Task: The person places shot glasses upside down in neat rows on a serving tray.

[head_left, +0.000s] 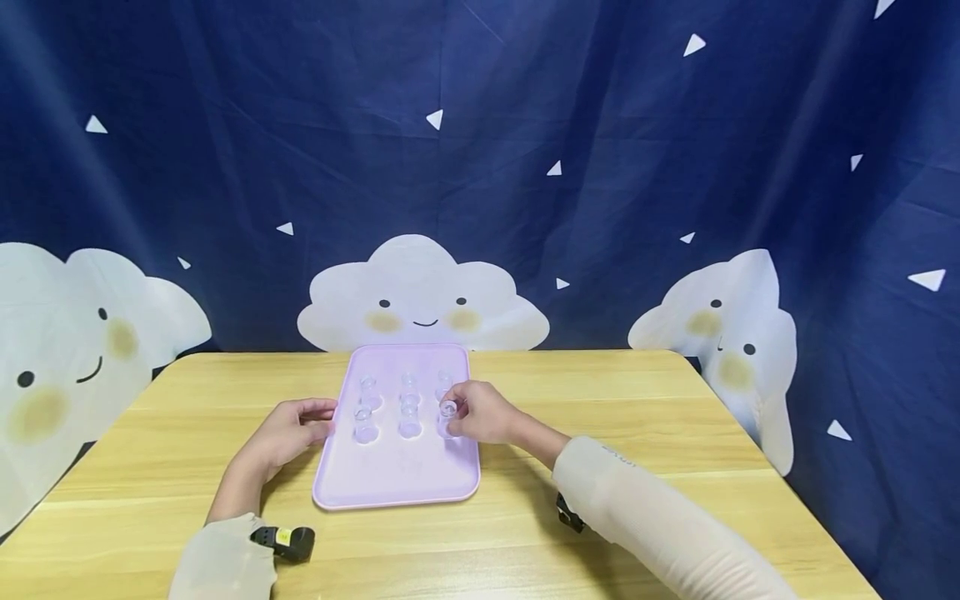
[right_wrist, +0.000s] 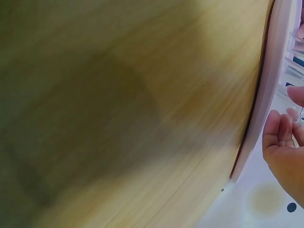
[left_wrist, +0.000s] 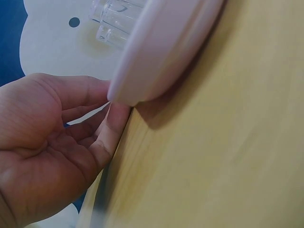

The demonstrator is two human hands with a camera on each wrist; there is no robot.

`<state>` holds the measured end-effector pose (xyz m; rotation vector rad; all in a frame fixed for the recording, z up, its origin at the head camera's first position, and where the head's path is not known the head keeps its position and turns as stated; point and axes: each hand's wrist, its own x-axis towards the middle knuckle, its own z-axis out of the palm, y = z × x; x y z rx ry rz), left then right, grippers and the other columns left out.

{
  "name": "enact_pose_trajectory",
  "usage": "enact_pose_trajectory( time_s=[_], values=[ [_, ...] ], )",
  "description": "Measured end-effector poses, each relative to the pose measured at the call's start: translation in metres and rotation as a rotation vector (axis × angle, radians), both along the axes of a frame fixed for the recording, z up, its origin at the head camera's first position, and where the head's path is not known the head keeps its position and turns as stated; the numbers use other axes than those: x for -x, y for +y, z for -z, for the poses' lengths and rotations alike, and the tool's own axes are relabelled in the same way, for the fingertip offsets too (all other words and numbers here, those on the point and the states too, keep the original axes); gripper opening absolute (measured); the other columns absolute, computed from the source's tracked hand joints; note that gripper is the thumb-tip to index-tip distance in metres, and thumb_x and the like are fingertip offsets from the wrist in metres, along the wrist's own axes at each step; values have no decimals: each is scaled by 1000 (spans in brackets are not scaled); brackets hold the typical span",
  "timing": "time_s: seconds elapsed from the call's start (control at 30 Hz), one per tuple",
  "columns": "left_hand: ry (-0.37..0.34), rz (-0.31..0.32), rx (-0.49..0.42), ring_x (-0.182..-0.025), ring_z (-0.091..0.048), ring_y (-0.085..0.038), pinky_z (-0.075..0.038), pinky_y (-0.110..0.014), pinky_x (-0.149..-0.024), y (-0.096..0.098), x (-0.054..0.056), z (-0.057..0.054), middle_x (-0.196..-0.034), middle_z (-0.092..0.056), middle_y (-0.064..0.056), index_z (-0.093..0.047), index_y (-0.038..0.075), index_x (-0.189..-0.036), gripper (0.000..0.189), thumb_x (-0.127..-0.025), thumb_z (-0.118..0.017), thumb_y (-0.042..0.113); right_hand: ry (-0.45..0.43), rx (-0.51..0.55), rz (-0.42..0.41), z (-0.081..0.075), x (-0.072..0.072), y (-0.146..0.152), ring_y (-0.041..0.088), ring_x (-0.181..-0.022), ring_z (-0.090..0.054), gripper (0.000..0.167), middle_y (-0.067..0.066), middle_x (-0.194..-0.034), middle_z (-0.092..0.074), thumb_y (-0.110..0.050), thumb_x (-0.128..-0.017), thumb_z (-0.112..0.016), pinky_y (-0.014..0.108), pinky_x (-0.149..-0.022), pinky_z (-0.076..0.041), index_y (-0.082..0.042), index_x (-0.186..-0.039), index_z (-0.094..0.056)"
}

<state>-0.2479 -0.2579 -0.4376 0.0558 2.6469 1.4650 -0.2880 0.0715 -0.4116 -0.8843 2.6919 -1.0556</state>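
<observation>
A pale purple tray (head_left: 397, 483) lies on the table and bears several small clear bottles in two rows. My right hand (head_left: 486, 412) reaches over the tray's right edge and pinches the front right clear bottle (head_left: 448, 408) between thumb and fingers. The bottle stands upright; its lower part is partly covered by the fingers. At the tray's left side, my left hand (head_left: 288, 433) has fairly straight fingers, their tips against the rim. The left wrist view shows this hand (left_wrist: 57, 137) right at the tray's edge (left_wrist: 156, 57). The right hand (right_wrist: 285, 142) is cut off in its wrist view.
Beside the held one stand the front middle bottle (head_left: 409, 422) and the front left bottle (head_left: 365, 427). Three more stand behind, among them the back left bottle (head_left: 369, 392). The wooden table (head_left: 637, 417) ends at a dark blue curtain (head_left: 480, 192) with clouds.
</observation>
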Motion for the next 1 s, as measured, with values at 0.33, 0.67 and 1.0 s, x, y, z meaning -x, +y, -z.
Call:
enact_pose_trajectory(
  time_s=[0.33, 0.67, 1.0],
  values=[
    [2, -7, -13, -116, -57, -31, -51, -25, -84, -3, 1, 3, -133, -60, -26, -52, -11, -141, 48, -97, -64, 4, 8, 10, -11, 1, 0, 0, 8, -79, -58, 26, 2, -88, -67, 2, -79, -78, 22, -73, -51, 0, -103, -69],
    [-6, -11, -14, -115, -57, -30, -51, -25, -83, -4, 1, 3, -134, -60, -26, -52, -11, -141, 48, -97, -64, 5, 12, 39, -23, -4, -2, 9, 12, -83, -63, 34, 7, -98, -68, 1, -82, -79, 25, -80, -55, 1, -115, -68],
    [-27, -17, -33, -113, -59, -29, -55, -30, -86, -2, -1, 2, -134, -59, -27, -51, -11, -141, 47, -98, -62, 5, 39, 81, -21, -14, -10, 33, 15, -84, -64, 36, 20, -103, -68, 0, -84, -77, 31, -82, -57, 5, -118, -66]
  ],
)
